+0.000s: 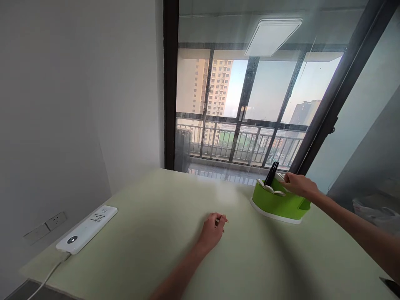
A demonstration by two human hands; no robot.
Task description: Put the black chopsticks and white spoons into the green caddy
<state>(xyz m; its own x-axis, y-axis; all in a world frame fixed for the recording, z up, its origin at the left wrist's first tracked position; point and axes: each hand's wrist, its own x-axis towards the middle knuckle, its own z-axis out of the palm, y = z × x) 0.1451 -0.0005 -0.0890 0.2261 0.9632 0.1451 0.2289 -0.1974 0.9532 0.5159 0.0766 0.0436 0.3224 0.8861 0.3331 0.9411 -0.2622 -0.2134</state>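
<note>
My left hand (212, 230) rests near the middle of the table, its fingers loosely curled toward the thumb. Whether anything is inside that curl cannot be made out. At the right, my right hand (298, 184) is closed over the top of a green utensil holder (276, 203) with a white base. White, rounded spoon-like pieces (268, 189) stick out along the holder's near rim, and a black bundle like chopsticks (271, 173) stands upright among them. Something pale shows beside my right fingertips, but what they grip is hidden.
The pale green table (150, 250) reaches to a large dark-framed window (171, 104). A white power strip (89, 229) with a cable (50, 273) lies along the left edge, near a wall socket (56, 221). A dark object (390, 285) shows at the lower right corner.
</note>
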